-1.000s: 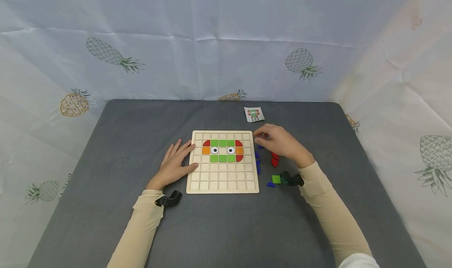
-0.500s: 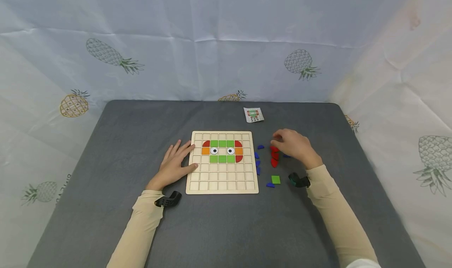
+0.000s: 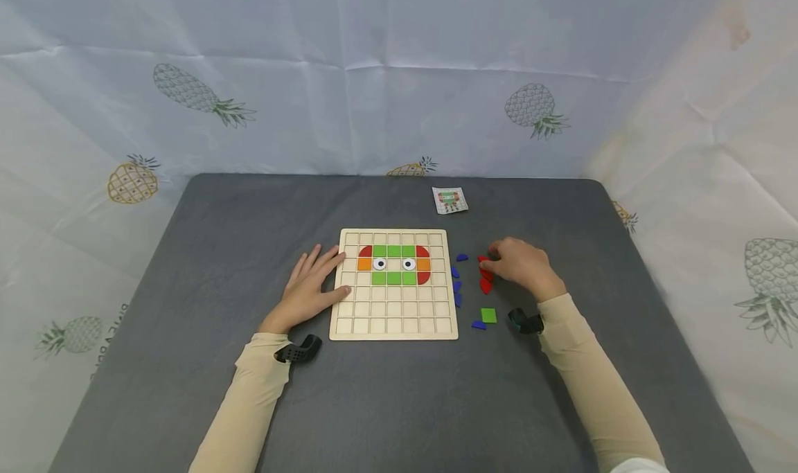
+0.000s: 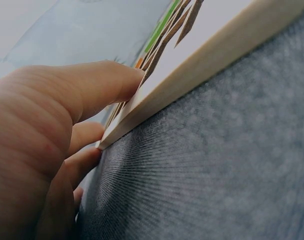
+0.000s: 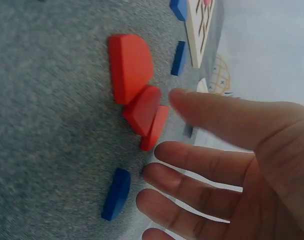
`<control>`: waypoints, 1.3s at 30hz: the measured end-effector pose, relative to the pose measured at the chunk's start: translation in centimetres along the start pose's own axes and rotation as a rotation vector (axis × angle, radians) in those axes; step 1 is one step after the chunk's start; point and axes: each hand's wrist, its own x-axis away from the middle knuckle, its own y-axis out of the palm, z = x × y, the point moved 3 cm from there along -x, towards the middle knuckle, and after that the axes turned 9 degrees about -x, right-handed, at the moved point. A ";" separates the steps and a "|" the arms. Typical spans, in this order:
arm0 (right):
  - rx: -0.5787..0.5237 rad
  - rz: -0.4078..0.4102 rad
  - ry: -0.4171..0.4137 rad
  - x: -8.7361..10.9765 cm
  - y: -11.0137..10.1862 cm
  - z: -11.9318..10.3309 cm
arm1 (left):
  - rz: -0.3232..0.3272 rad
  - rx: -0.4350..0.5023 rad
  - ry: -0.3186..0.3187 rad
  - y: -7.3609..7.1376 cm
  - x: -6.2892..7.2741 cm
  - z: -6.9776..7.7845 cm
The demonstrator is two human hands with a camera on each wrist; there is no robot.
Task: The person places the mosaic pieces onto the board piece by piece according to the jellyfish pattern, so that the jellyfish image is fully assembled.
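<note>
1. The three loose red quarter-round tiles lay on the grey table, to the right of the board, bunched in a short row. I couldn't tell whether the middle one leaned on its neighbour.
2. I judged them light, stiff, hard to damage and perhaps a little slippery on their smooth faces. They sat low, so I favoured a thumb-and-fingertip pinch on the flat side walls rather than the curved edge.
3. On my feed the right hand hung at the far end of that row, thumb apart from loosely extended fingers; I saw no tile held between them.
4. The left hand rested, fingers straight and spread, at the left edge of the wooden grid board, thumb on its rim, gripping nothing.
5. That board lay flat, carrying green tiles, orange tiles, eye tiles and inset red tiles. It looked rigid, and I reckoned its rim the best place to steady it.
6. Blue rounded pieces lay around the red row, with a green square nearer the person.
7. Farther off I saw a pattern card, then a pineapple-print curtain.
</note>
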 end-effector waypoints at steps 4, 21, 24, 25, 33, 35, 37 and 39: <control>-0.009 -0.014 0.016 -0.1 0.5 0.1 | -0.003 0.000 -0.004 0.0 0.0 0.0; -0.018 0.023 -0.017 -0.7 1.0 -0.3 | 0.001 -0.008 -0.006 0.0 0.0 0.1; -0.006 0.033 -0.017 -0.8 1.2 -0.4 | -0.001 -0.009 -0.007 0.0 0.0 0.1; -0.006 0.037 -0.017 -0.8 1.2 -0.4 | -0.002 -0.007 -0.009 0.0 -0.1 0.1; -0.026 0.057 -0.034 -0.8 1.3 -0.4 | -0.002 -0.002 -0.012 0.1 -0.1 0.0; -0.042 0.062 -0.034 -0.8 1.2 -0.3 | -0.002 -0.004 -0.012 0.1 -0.1 0.1; -0.059 0.066 -0.047 -0.8 1.0 -0.4 | -0.003 -0.004 -0.013 0.1 0.0 0.1; -0.076 0.075 -0.064 -0.7 0.7 -0.6 | -0.003 -0.002 -0.013 0.0 0.0 0.1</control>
